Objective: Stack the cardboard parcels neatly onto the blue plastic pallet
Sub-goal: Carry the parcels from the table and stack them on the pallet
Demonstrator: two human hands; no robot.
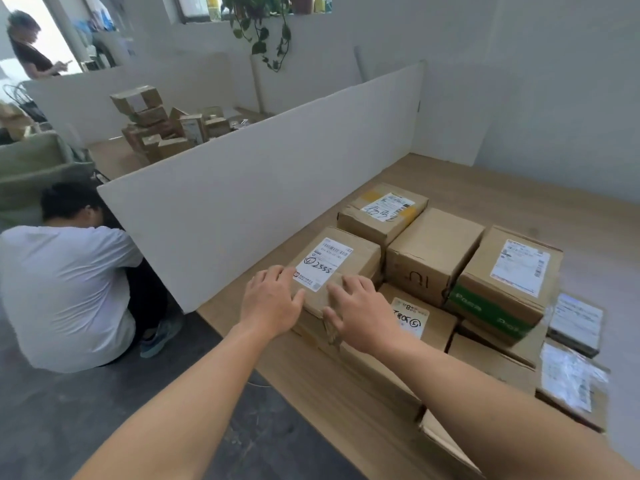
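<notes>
Head view shows the left hand (272, 303) and right hand (360, 313) both laid with spread fingers on the near end of a brown cardboard parcel with a white handwritten shipping label (341, 268), pressing rather than clenched around it. That parcel sits on top of the stack, touching a plain brown cardboard box (433, 251) just beyond the right hand's fingertips. Left of the left hand stands a white partition board (259, 174); no pallet shows
</notes>
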